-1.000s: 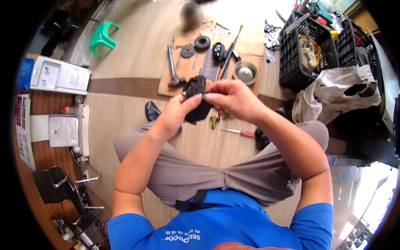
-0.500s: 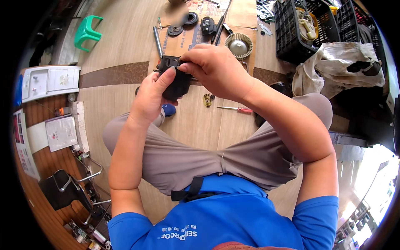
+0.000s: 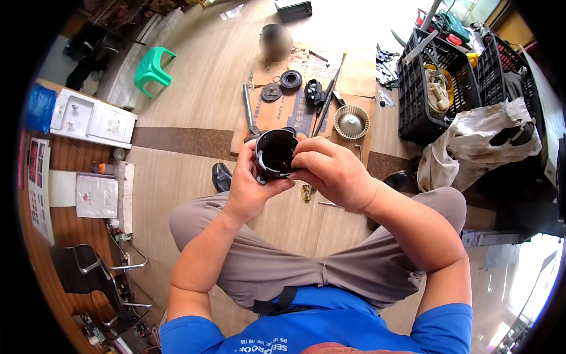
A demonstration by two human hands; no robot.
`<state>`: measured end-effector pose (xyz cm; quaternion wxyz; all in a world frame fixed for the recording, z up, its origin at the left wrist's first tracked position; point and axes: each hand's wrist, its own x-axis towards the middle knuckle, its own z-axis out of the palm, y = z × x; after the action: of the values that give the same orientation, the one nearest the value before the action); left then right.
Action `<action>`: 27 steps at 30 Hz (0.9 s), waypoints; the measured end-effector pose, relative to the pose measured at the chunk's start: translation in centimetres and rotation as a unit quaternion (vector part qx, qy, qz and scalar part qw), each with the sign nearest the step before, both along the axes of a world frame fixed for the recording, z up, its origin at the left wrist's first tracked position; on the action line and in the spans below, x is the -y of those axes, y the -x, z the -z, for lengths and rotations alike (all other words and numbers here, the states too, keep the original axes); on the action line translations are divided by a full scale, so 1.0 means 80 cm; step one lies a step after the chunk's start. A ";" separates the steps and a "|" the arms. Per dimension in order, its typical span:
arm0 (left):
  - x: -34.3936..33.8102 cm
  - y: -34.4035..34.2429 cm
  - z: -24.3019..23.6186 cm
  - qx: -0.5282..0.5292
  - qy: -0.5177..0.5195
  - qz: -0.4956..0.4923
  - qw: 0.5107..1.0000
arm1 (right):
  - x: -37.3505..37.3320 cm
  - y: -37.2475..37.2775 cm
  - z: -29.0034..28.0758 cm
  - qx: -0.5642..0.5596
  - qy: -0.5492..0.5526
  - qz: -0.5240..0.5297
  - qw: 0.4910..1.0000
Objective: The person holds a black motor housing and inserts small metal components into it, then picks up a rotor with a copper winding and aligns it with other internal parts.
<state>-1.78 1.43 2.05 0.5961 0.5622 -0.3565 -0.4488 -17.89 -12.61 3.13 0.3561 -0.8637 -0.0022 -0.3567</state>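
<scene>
A black, hollow cylindrical housing (image 3: 276, 154) is held up in front of me, its open end facing me and its inside dark. My left hand (image 3: 250, 187) is closed round its left and lower side. My right hand (image 3: 335, 172) is closed, with fingertips gripping the right rim; whether a small part is also in them is hidden. Beyond the housing, on a cardboard sheet (image 3: 244, 118), lie a black ring (image 3: 290, 79), a dark disc (image 3: 271, 92), a black block-shaped part (image 3: 315, 92), a metal bar (image 3: 247, 106) and a finned blower wheel (image 3: 352, 122).
Black plastic crates (image 3: 415, 100) with a stained cloth (image 3: 471, 144) over them stand at the right. A green stool (image 3: 154, 71) is at the far left. A small yellowish part (image 3: 306, 192) and a partly hidden screwdriver (image 3: 331, 204) lie on the floor between my legs.
The housing has been turned so its open end faces me. Both hands keep hold of it and have shifted along its sides. My view has tilted up, showing more of the far floor.
</scene>
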 end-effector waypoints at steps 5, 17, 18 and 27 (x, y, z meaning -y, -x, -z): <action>-0.002 0.002 0.001 0.026 0.003 0.002 1.000 | 0.007 0.006 -0.004 -0.039 0.000 -0.029 0.999; -0.002 -0.004 0.004 -0.006 -0.021 0.016 1.000 | 0.014 0.008 -0.003 -0.110 -0.033 -0.076 0.990; -0.002 -0.005 0.006 -0.008 -0.020 0.021 1.000 | 0.015 0.007 -0.002 -0.095 -0.027 -0.074 0.992; 0.001 -0.006 0.010 -0.125 -0.007 0.025 0.992 | 0.004 0.002 0.000 -0.038 -0.044 -0.002 0.998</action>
<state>-1.30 1.36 1.28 0.6203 0.4970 -0.2903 -0.5328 -18.05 -12.92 3.11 0.3943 -0.8600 0.0251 -0.3230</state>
